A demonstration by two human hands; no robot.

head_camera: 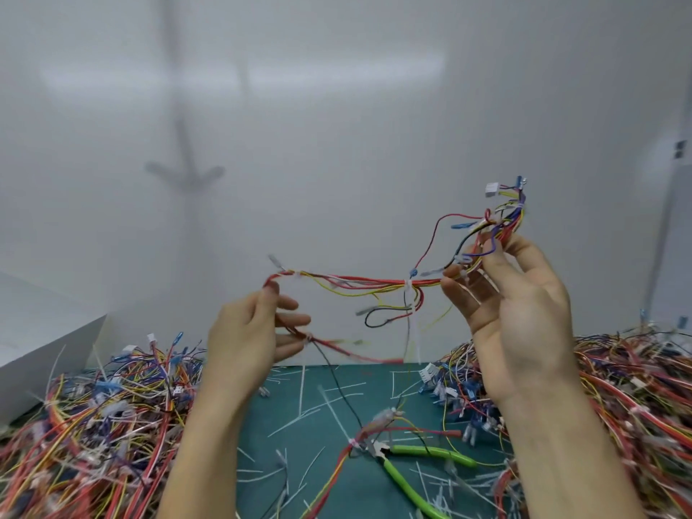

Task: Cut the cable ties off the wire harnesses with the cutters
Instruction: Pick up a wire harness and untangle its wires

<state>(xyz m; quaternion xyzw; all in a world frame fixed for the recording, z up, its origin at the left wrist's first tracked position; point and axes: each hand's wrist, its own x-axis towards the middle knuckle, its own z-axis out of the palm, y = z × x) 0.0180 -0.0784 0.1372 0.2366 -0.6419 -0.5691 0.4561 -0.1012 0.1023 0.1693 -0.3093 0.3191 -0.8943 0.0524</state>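
Observation:
I hold a wire harness (359, 283) of red, yellow and black wires stretched in the air between both hands. My left hand (249, 337) pinches its left end between thumb and fingers. My right hand (516, 316) grips the right end, where connectors (493, 189) stick up above the fingers. A white cable tie (409, 290) wraps the bundle near the middle, its tail hanging down. The cutters (406, 468), with green handles, lie on the green mat below, touched by neither hand.
A green cutting mat (322, 413) is strewn with several cut white tie pieces. Big heaps of wire harnesses lie at the left (90, 425) and the right (629, 387). A white box (41, 342) stands at the far left. A white wall rises behind.

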